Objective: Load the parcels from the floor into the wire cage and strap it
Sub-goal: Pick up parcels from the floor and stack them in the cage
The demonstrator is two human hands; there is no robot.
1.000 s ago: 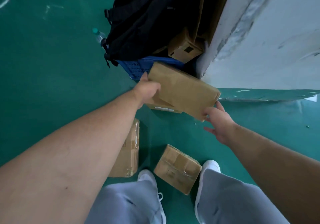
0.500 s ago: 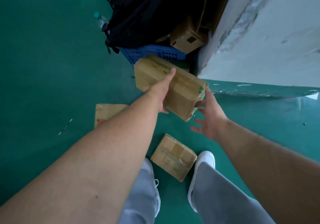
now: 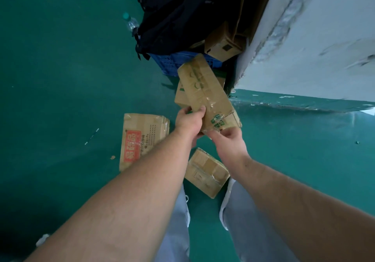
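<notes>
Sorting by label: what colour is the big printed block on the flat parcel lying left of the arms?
Red-orange, with pale characters, on the flat parcel; head view.

wide open green floor (image 3: 60,69) on the left. straight ahead, black bag (image 3: 182,12), blue crate (image 3: 168,64) and white wall (image 3: 314,48) block the way.

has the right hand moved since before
Yes. The right hand moved left, away from the wall and over the small floor parcel, now gripping the held parcel.
</notes>
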